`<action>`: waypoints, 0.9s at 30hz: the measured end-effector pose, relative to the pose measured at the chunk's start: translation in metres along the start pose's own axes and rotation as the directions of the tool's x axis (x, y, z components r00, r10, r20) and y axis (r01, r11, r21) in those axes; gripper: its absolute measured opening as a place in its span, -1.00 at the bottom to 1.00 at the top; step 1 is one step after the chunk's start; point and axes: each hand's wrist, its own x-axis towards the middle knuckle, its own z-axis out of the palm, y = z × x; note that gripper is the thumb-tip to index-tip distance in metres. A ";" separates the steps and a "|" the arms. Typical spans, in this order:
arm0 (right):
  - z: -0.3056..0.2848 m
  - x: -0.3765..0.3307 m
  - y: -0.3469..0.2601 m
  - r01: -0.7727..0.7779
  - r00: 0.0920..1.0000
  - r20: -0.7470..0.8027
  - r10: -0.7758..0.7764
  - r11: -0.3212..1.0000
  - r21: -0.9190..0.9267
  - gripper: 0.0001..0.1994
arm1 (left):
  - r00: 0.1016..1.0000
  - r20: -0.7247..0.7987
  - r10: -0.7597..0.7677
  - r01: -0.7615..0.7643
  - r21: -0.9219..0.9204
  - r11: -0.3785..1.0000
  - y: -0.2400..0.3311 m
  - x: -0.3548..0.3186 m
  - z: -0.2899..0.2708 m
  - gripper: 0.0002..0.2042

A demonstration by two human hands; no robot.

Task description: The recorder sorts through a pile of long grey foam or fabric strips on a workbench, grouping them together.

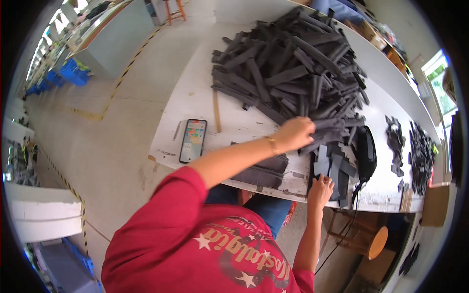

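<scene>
A big heap of dark grey, strip-like pieces (288,63), many folded or rolled, covers the far middle of the white table (188,97). At its near edge my left hand (296,133) reaches across with curled fingers against the strips; what lies between the fingertips is hidden. Closer to the table's front edge, my right hand (321,189) has its fingers closed on the near end of a flat grey piece (322,163). More flat grey and black pieces lie around that hand. Left of them, in front of my body, rests a stack of dark strips (259,175).
A phone (193,140) with a lit screen lies at left, near a thin wooden strip (217,111). A black pouch-like object (365,154) with a cord stands right of my hands. Smaller dark piles (421,156) sit farther right. A wooden stool (377,242) stands below the table.
</scene>
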 end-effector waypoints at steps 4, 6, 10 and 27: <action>0.011 -0.005 0.000 0.132 0.988 -0.067 -0.141 0.984 -0.123 -0.81 | 0.982 -0.038 -0.183 0.184 0.343 0.921 -0.007 0.012 0.065 -0.78; 0.018 -0.005 0.008 0.163 0.977 -0.122 -0.174 0.982 -0.097 -0.83 | 0.955 -0.113 -0.273 0.295 0.294 0.909 -0.009 0.015 0.070 -0.86; 0.019 -0.007 0.019 0.315 0.921 -0.253 -0.296 0.949 0.035 -0.89 | 0.947 -0.212 -0.242 0.284 0.196 0.939 -0.003 0.016 0.049 -0.89; -0.080 -0.009 -0.079 0.121 0.929 0.165 -0.331 0.692 0.711 -0.62 | 0.717 0.309 -0.625 0.239 -0.951 -0.196 0.037 -0.092 -0.070 -0.73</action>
